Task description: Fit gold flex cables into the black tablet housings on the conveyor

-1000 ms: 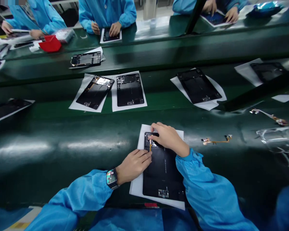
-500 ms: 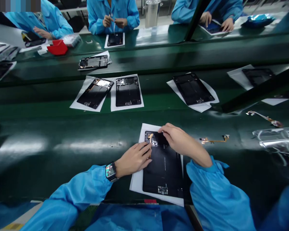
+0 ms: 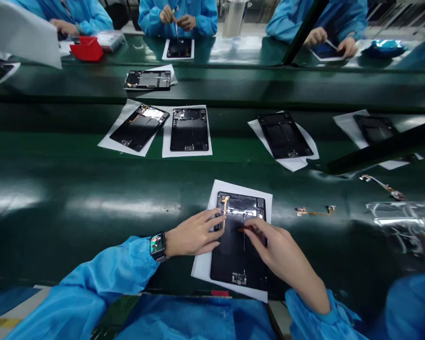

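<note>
In front of me an opened black tablet housing (image 3: pixel 233 255) lies on a sheet of white paper (image 3: pixel 202 267). A shiny silver area and a small circuit board show in its upper part. Along its upper left side runs an orange flex cable (image 3: pixel 225 206). My left hand (image 3: pixel 194 233) rests on the housing's left edge, fingers stretched out, fingertips by the cable. Over the middle of the housing, my right hand (image 3: pixel 269 238) pinches a small reddish-brown strip (image 3: pixel 246 229); its exact kind is too small to make out.
Right of the housing lies a loose flex cable (image 3: pixel 315 211), with another (image 3: pixel 382 186) farther off. Clear plastic packaging (image 3: pixel 403 212) sits at the right, near another person's hand. Several tablet housings on paper line the far belt (image 3: pixel 230 132). A dark bar (image 3: pixel 378 148) crosses the right side.
My right hand has moved from the housing's top edge down to its middle, uncovering the upper right part. My left hand stays at the left edge. The view has shifted slightly.
</note>
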The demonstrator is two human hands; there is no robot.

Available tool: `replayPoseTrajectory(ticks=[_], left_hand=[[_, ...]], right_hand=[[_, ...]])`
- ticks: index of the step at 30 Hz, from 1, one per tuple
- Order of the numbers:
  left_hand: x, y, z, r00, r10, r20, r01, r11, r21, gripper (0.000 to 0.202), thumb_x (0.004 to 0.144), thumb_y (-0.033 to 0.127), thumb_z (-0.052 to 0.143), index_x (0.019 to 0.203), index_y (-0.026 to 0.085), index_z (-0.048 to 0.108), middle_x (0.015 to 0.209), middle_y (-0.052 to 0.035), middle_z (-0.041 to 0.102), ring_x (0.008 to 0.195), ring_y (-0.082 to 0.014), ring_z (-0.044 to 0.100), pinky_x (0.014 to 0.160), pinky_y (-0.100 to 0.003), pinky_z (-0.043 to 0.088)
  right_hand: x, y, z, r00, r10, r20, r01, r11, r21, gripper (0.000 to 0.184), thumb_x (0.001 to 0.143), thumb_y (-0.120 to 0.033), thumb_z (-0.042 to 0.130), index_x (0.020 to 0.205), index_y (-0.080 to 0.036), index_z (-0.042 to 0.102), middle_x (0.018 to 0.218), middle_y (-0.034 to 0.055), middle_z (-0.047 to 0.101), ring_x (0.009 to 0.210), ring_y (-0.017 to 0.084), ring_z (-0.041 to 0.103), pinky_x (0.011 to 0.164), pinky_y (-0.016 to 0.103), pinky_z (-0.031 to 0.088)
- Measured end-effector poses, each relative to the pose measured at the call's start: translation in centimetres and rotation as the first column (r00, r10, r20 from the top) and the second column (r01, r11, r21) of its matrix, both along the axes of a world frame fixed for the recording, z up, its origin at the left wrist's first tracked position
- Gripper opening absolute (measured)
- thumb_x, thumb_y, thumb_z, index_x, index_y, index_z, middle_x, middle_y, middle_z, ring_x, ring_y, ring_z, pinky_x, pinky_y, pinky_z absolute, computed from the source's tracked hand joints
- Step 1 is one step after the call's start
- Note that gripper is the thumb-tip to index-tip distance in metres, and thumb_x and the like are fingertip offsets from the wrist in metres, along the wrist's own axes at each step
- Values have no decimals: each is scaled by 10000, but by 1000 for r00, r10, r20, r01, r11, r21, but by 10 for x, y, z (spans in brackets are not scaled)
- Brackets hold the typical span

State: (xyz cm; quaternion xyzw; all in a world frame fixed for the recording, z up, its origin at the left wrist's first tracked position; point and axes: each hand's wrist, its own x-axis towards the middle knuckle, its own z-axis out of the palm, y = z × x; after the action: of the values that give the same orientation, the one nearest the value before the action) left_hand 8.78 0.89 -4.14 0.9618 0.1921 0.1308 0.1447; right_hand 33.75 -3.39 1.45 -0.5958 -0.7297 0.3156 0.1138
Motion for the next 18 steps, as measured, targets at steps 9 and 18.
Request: replayPoseTrajectory(ticks=[9, 18], left_hand=[[2, -2, 2, 999, -8, -36, 10, 999, 35, 386, 909, 309, 580, 1217, 77, 588, 1405, -182, 479, 1403, -343, 329, 1159, -471, 343], [-9, 4, -15, 969, 67, 237, -30, 988, -154, 342, 936, 230, 505, 1249, 107, 563, 1367, -154, 533, 1335, -236, 450, 1129, -387, 401]], right_hand=[[-15, -5, -9, 990, 48, 130, -55, 997, 48, 186, 985, -309, 395, 1051, -239, 555, 923, 52, 712, 749, 221, 695, 617, 312, 506], [-33, -7, -13, 962, 158, 221, -178, 981, 74, 184, 997, -245, 387, 1014, -225, 569, 918, 58, 711, 754, 202, 688, 619, 284, 479]])
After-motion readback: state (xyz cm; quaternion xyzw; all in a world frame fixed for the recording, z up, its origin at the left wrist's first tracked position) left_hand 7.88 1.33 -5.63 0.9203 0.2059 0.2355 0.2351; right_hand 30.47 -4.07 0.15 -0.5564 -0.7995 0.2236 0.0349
